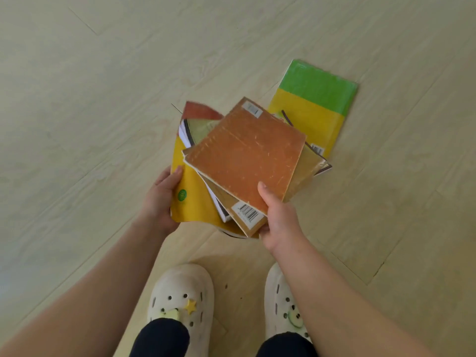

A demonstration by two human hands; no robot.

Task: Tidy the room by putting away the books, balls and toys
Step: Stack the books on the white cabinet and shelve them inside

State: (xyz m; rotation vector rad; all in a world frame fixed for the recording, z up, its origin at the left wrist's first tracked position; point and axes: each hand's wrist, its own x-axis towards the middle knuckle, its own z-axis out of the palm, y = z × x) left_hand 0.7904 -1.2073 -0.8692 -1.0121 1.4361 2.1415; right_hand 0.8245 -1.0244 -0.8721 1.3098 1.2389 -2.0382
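I hold a loose stack of several books above the floor. An orange book (244,155) lies on top, back cover up, with barcode stickers at two corners. My right hand (278,217) grips the stack's near right corner, thumb on the orange cover. My left hand (162,202) grips the left edge of the large yellow book (192,202) at the bottom, thumb on its cover. Between them sit a tan book (306,166) and a book with white pages. A green-and-yellow book (314,106) lies flat on the floor beyond the stack, partly hidden by it.
The pale wood-plank floor (103,99) stretches all around. My feet in white clogs (180,300) with small charms stand just below the stack.
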